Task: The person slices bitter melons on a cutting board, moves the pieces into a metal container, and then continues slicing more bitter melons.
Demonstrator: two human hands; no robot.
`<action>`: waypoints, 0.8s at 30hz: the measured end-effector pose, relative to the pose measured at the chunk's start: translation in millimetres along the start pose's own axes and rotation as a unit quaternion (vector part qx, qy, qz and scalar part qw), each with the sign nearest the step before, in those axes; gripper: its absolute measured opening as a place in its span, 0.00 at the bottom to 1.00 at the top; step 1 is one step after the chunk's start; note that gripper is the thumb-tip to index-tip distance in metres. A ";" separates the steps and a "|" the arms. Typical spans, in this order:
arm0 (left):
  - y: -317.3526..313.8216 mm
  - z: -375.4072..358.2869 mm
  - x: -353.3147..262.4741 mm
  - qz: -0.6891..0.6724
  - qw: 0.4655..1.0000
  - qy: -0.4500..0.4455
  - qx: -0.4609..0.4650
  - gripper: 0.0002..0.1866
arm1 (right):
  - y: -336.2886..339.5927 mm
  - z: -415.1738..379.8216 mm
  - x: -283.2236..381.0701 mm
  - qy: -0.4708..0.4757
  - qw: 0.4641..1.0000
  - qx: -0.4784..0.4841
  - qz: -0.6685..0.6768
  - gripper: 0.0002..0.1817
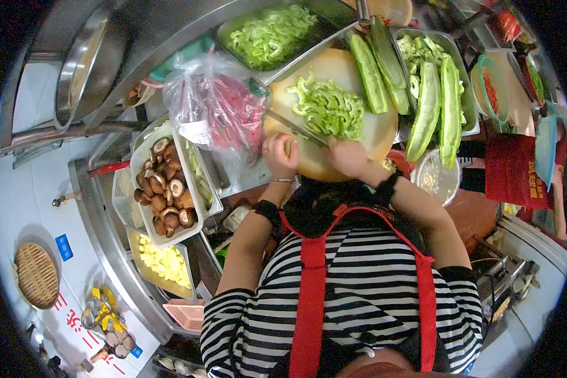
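Note:
On the round cutting board (324, 66), my right hand (349, 157) grips a knife, its blade (296, 128) angled to the upper left. My left hand (280, 155) is closed at the board's left edge, close to the blade, around what looks like a small green gourd piece (288, 148). Just beyond the blade lies a pile of crescent-shaped green gourd slices (327, 107). Hollowed gourd halves (368, 74) rest at the board's right side. Beside my left hand is a clear plastic bag (217, 113) with something pink-red inside.
A metal tray of slices (274, 34) stands behind the board. More gourd halves (449, 110) lie across a metal tray at right, near a clear bowl (436, 179). To the left are a basket of shiitake mushrooms (167, 186) and a container of yellow cubes (164, 264).

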State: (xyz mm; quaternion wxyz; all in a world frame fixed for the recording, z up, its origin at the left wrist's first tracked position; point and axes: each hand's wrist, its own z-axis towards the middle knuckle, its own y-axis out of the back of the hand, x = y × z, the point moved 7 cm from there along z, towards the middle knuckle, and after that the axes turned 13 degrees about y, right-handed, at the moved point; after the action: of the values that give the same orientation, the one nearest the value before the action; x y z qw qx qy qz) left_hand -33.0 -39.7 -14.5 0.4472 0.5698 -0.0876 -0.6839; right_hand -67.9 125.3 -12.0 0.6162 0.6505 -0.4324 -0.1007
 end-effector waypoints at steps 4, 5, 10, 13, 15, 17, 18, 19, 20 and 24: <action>-8.3 2.0 -6.2 0.017 1.000 0.014 0.020 0.09 | 4.7 5.6 -1.7 -0.001 1.000 0.015 -0.009 0.14; -12.7 4.1 -6.9 0.040 0.999 0.006 0.026 0.08 | 6.9 5.1 -5.0 -0.001 1.000 0.012 -0.012 0.14; -19.7 4.2 -5.0 0.052 0.998 0.010 0.046 0.13 | 40.3 -33.1 -21.7 -0.028 0.993 -0.118 0.014 0.11; -36.8 3.1 -16.3 -0.010 0.992 0.085 0.098 0.26 | 74.3 -62.1 -39.0 -0.111 0.982 -0.147 -0.051 0.10; -56.9 5.2 -30.1 0.000 0.991 0.101 0.091 0.39 | 73.8 -72.7 -50.8 -0.130 0.976 -0.160 -0.074 0.10; -79.2 12.4 -44.7 0.006 0.990 0.098 0.097 0.42 | 59.5 -78.3 -63.7 -0.164 0.973 -0.128 -0.096 0.11; -88.6 17.4 -49.1 0.015 0.990 0.102 0.100 0.44 | 51.4 -80.0 -67.8 -0.169 0.972 -0.131 -0.097 0.11; -92.2 24.6 -57.3 0.037 0.989 0.101 0.102 0.43 | 41.5 -80.6 -69.3 -0.155 0.976 -0.135 -0.066 0.12; -95.7 30.3 -60.2 0.035 0.989 0.098 0.105 0.43 | 33.4 -81.5 -71.0 -0.140 0.980 -0.138 -0.035 0.13; -101.5 40.9 -75.5 -0.051 0.990 0.067 0.116 0.40 | 15.1 -72.9 -71.0 -0.134 0.957 -0.170 0.192 0.15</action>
State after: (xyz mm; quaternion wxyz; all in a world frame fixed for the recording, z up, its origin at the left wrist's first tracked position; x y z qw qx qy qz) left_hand -123.8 57.4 -11.8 0.3475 0.6665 -0.1073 -0.6508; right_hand -69.1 228.1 -11.1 0.6619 0.4215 -0.6042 -0.1388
